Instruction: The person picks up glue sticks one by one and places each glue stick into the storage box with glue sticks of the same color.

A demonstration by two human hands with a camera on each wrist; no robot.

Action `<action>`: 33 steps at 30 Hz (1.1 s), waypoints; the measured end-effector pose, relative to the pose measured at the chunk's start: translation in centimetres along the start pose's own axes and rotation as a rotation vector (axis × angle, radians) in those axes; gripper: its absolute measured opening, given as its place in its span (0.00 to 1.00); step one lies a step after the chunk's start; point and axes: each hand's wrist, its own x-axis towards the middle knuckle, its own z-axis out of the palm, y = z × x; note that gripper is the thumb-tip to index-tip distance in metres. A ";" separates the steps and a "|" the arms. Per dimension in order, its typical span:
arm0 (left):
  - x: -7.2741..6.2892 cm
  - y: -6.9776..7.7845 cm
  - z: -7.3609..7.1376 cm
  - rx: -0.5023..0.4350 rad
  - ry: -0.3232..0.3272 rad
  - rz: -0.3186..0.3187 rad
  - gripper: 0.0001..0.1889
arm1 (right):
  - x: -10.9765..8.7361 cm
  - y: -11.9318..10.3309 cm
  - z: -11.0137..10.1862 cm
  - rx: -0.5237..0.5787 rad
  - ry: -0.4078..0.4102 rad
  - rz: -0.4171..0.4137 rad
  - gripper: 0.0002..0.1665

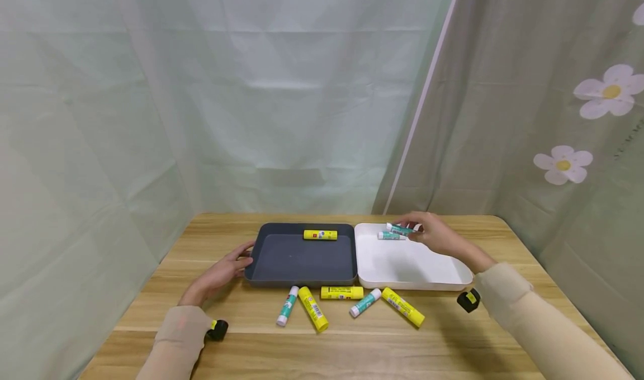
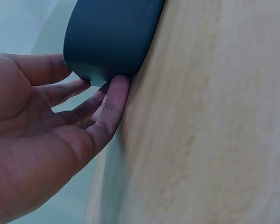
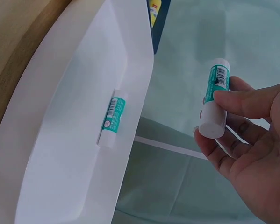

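My right hand point(image 1: 427, 232) holds a white-and-teal glue stick point(image 3: 218, 98) between thumb and fingers, above the far part of the white tray point(image 1: 412, 262). Below it, another teal glue stick point(image 3: 112, 119) lies in that tray near its wall. My left hand point(image 1: 226, 268) touches the outer left side of the dark grey tray point(image 1: 302, 257); in the left wrist view its fingertips point(image 2: 118, 86) rest against the tray's wall. One yellow glue stick point(image 1: 320, 234) lies inside the dark tray, towards the back.
In front of the trays lie several glue sticks: a teal one point(image 1: 288, 306), a yellow one point(image 1: 313, 309), a second yellow point(image 1: 342, 293), a second teal point(image 1: 365, 303) and a third yellow point(image 1: 403, 307). The trays stand side by side on a wooden table point(image 1: 312, 357), with curtains point(image 1: 302, 89) behind.
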 end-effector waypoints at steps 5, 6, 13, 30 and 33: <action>0.0 0.0 -0.1 0.008 -0.004 0.000 0.32 | 0.5 0.1 0.1 0.007 -0.005 -0.002 0.23; 0.0 0.0 -0.1 0.008 -0.002 -0.001 0.32 | 0.6 0.2 0.1 0.008 -0.008 -0.002 0.23; 0.1 0.3 0.0 0.019 0.000 -0.010 0.32 | 1.6 0.9 -0.2 0.024 -0.025 -0.015 0.26; 0.0 0.3 0.5 0.006 -0.001 0.022 0.32 | 4.6 4.9 1.3 0.033 -0.189 0.003 0.23; 0.1 0.3 0.6 0.009 0.005 0.014 0.32 | 4.9 5.4 1.7 0.004 -0.200 -0.002 0.24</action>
